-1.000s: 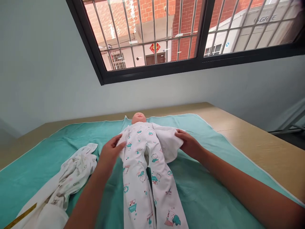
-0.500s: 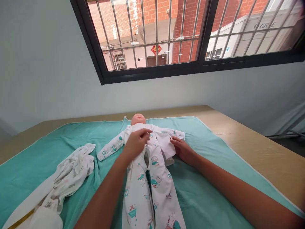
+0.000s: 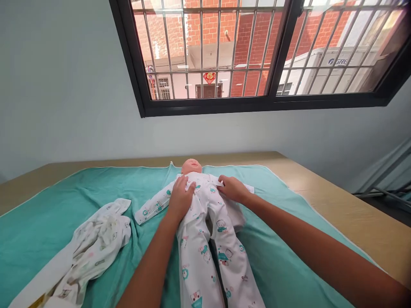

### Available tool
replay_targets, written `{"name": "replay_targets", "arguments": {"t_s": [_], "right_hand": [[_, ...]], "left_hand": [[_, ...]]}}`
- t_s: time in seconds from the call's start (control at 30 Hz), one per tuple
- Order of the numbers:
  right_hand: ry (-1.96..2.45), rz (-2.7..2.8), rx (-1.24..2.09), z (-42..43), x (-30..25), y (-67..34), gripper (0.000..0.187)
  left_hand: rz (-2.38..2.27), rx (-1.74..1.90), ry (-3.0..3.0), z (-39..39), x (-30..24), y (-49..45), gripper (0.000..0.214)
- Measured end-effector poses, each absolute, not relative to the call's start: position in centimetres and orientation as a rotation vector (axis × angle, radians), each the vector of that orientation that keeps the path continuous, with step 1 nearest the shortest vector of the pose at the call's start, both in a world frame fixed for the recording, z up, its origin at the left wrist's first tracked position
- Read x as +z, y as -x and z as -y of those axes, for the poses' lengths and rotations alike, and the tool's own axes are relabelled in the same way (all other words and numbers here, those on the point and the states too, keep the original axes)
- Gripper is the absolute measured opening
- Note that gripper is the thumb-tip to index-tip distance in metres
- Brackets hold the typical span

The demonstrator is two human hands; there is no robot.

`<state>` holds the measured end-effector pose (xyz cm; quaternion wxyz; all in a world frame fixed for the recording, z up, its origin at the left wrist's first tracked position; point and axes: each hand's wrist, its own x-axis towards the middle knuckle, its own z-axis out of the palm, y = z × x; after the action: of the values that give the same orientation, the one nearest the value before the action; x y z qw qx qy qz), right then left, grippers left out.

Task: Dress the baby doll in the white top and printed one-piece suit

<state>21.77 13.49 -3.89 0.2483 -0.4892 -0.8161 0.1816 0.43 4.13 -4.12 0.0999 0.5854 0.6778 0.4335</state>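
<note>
A baby doll (image 3: 192,166) lies on its back, dressed in a white printed baby shirt (image 3: 201,176) and matching white pants (image 3: 221,248) with teal and pink animal figures. My left hand (image 3: 180,200) rests on the doll's left-side torso, thumb and fingers apart on the cloth. My right hand (image 3: 233,189) pinches the edge of the shirt at the other side of the chest. One long sleeve (image 3: 154,207) stretches out to the left; the other is mostly behind my right hand. The pants' lower ends run out of view at the bottom.
A teal cloth (image 3: 105,182) with a white border covers much of the wooden table (image 3: 324,192). Crumpled white printed baby clothes (image 3: 102,235) lie at the left. Behind the table are a grey wall (image 3: 80,128) and a barred window with a black frame (image 3: 208,108).
My right hand has moved up and inward from the shirt's loose side to its edge on the chest. My left hand has drawn back to the torso's side. The camera view has shifted.
</note>
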Motion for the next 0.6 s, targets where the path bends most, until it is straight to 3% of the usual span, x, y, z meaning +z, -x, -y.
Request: {"name": "replay_targets", "arguments": {"t_s": [0.03, 0.17, 0.33, 0.5, 0.6], "right_hand": [[1.331, 2.229, 0.496, -13.7, -3.0, -21.4, 0.01], [1.315, 2.186, 0.716, -14.9, 1.1, -19.2, 0.034], [1.188, 1.93, 1.243, -14.8, 3.2, -13.9, 0.027], [1.02, 1.907, 1.203, -11.6, 0.8, -11.2, 0.011], [0.948, 1.847, 0.941, -10.7, -0.5, -12.0, 0.011]], "left_hand": [[-2.032, 1.232, -1.767, -4.1, -4.0, -0.7, 0.044], [-2.087, 1.148, -1.852, -4.0, -3.9, -1.3, 0.047], [-2.023, 1.198, -1.834, -3.7, -3.4, -1.4, 0.039], [-2.237, 1.27, -1.606, -3.2, -2.8, -1.5, 0.034], [-2.4, 1.237, -1.569, -3.1, -2.9, -1.6, 0.027]]}}
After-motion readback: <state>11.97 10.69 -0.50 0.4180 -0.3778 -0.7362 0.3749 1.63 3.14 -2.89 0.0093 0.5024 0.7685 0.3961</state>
